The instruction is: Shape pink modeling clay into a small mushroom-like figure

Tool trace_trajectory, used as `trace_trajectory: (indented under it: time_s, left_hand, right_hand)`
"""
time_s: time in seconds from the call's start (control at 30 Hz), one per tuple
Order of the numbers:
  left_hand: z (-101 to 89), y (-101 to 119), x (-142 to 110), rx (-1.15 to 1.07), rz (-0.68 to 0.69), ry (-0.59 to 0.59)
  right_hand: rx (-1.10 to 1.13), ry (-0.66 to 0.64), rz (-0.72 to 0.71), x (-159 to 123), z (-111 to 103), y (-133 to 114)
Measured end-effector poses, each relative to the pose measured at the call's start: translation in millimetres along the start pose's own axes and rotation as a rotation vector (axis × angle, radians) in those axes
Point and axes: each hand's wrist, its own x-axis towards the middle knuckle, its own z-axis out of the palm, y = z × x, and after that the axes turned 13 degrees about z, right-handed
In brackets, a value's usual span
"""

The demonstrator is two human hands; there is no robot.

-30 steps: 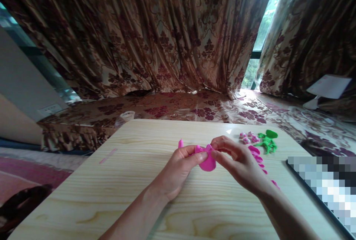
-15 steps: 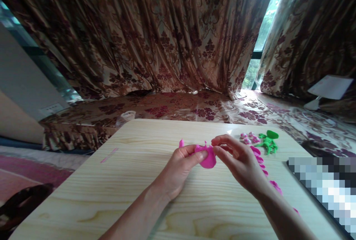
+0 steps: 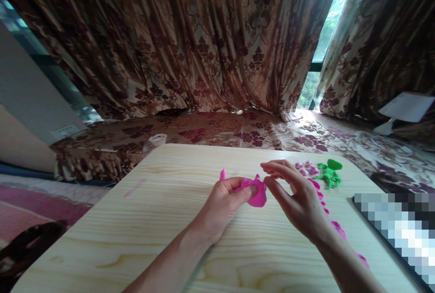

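Observation:
My left hand (image 3: 229, 200) pinches a bright pink, rounded plastic-looking piece (image 3: 257, 195) between thumb and fingers, above the wooden table. Small prongs stick up along the piece's top edge. A pink pointed tip (image 3: 223, 175) shows just behind the left knuckles; I cannot tell whether it belongs to the same piece. At the piece's right edge is my right hand (image 3: 294, 193), its thumb and fingers apart with nothing visible between them. Whether its thumb touches the piece is unclear. Several pink petal-like pieces (image 3: 339, 229) lie in a row beyond the right forearm.
Green parts (image 3: 329, 177) and small pink-and-white balls (image 3: 303, 170) lie at the table's back right. A dark-edged, pixelated slab (image 3: 394, 234) occupies the right side. On the left is a thin pink strip (image 3: 135, 187). A clear plastic cup (image 3: 157, 140) stands past the back-left edge.
My right hand's fingers have spread and lifted slightly away from the pink piece. My left hand still holds it, tilted a little differently. The view has shifted slightly.

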Motion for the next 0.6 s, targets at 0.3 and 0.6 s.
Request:
trace_trajectory:
  time_s: [0.3, 0.6]
  left_hand:
    - [-1.4, 0.2, 0.3, -0.017, 0.018, 0.000]
    - [-2.1, 2.9, -0.1, -0.083, 0.013, -0.011]
  right_hand:
    - [-0.041, -0.087, -0.061, -2.6, 2.2, -4.3]
    - [0.116, -0.117, 0.069, -1.7, -1.6, -0.8]
